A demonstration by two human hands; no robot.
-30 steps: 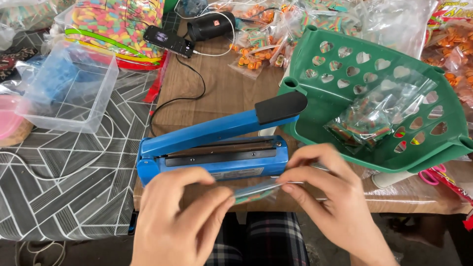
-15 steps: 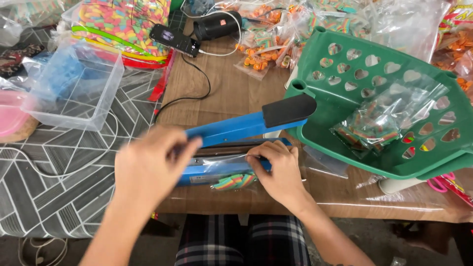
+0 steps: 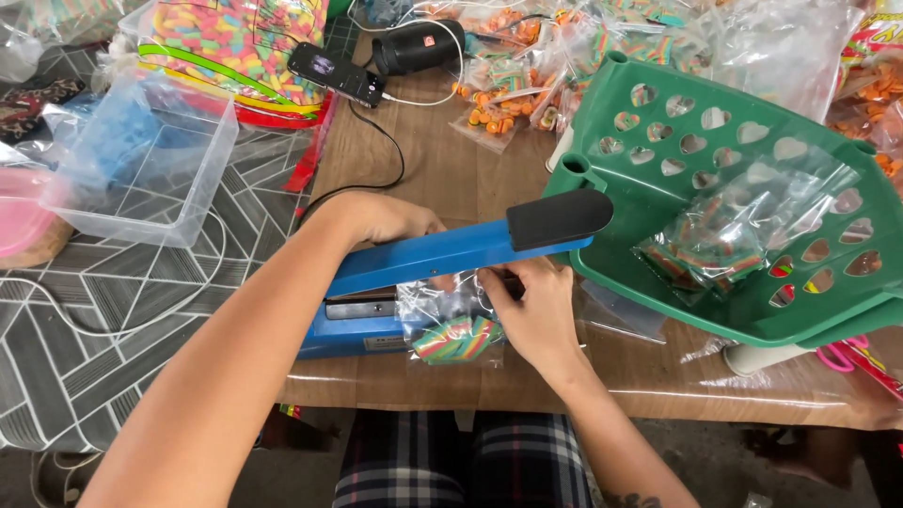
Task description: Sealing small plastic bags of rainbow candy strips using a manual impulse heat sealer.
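A blue heat sealer [image 3: 442, 254] with a black handle pad lies on the brown table, its arm raised. A small clear bag of rainbow candy [image 3: 456, 329] lies across the sealer's bar, its filled end hanging toward me. My right hand [image 3: 531, 306] pinches the bag's right edge under the arm. My left hand [image 3: 386, 218] reaches behind the raised arm; its fingers are hidden there, touching the bag's far side.
A green plastic basket [image 3: 658, 188] with heart-shaped holes holds sealed candy bags at the right. A clear plastic box [image 3: 141, 160] stands at the left. Candy bags, a phone and a black device lie at the back. Pink scissors rest under the basket.
The candy bag has moved from in front of the sealer onto its bar. My left hand has gone behind the raised arm and my right hand holds the bag's edge.
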